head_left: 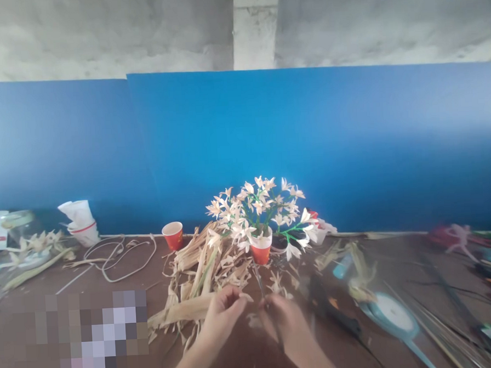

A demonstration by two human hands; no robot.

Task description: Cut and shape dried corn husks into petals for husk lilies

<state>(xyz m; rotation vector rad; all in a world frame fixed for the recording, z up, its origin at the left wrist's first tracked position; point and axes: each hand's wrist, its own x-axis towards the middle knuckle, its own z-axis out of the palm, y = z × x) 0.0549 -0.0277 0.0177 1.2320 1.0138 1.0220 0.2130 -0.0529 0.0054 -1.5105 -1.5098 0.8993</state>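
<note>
My left hand is closed, with thumb and forefinger pinching a small pale piece of husk. To its right, my right hand is closed around a pair of scissors, slightly blurred, whose thin metal blades point away from me. Just beyond both hands stands a red and white paper cup holding a bunch of cream husk flowers on green stems. Dry corn husks are heaped left of the cup, and one long strip lies beside my left hand.
Another red cup and a looped white cable are at the back left. On the right lie a black glue gun, a light-blue ribbon roll and thin sticks. A blue partition rises behind the table.
</note>
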